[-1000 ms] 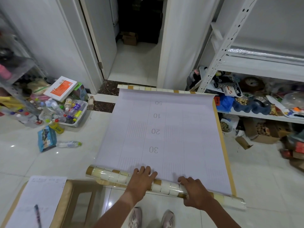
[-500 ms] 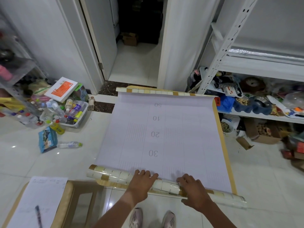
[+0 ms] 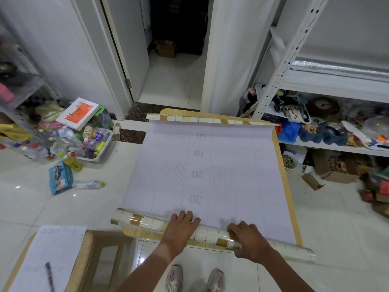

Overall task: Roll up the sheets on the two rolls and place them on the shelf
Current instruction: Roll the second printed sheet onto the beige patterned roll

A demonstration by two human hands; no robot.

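Observation:
A wide sheet [image 3: 221, 171] lies unrolled on the floor, its pale backing up, printed with numbers 50 to 30. Its near end is wound into a tile-patterned roll [image 3: 143, 221] lying across the floor in front of my feet. My left hand [image 3: 181, 226] rests palm-down on the roll's middle. My right hand [image 3: 248, 241] grips the roll further right. Under it lies a second, wood-grain sheet [image 3: 284, 180], showing as a tan strip along the right and far edges. The white metal shelf [image 3: 328, 81] stands at the right.
A low wooden stool [image 3: 88, 247] with a paper and pen sits at my near left. A tub of bottles [image 3: 92, 144], a box and a loose bottle [image 3: 88, 184] clutter the left floor. Boxes lie under the shelf. A doorway opens ahead.
The sheet's far end has slid closer and its wood-grain edge now curls up at the doorway. The roll has advanced slightly along the sheet under both hands.

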